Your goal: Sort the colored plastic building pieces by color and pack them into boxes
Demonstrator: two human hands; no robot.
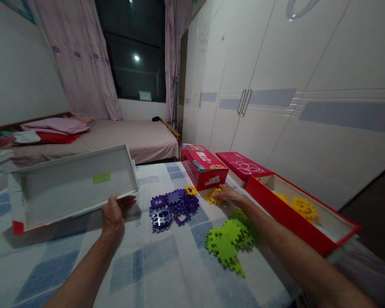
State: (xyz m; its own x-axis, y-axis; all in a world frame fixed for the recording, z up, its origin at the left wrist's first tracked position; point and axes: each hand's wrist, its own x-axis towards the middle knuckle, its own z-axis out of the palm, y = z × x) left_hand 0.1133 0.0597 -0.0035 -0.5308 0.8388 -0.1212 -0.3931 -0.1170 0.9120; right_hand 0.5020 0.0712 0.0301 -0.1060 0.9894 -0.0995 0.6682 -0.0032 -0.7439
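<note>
My left hand [113,214] grips the lower edge of a shallow white box lid [64,188], which is tilted up with its inside towards me and a small green patch in it. My right hand [228,194] reaches across the table, its fingers closed on a yellow toothed plastic piece [211,196] in front of a closed red box [203,167]. Between my hands lies a pile of purple toothed pieces [173,207], with a yellow ring-shaped piece [191,190] at its far side. Green toothed pieces [227,239] lie beneath my right forearm, which partly covers them.
On the right stands an open red box [288,222] holding yellow toothed pieces [303,208]. A flat red box [244,164] lies behind it, near the white wardrobe [276,64]. A checked cloth [154,265] covers the table. Beyond is a bed [125,132].
</note>
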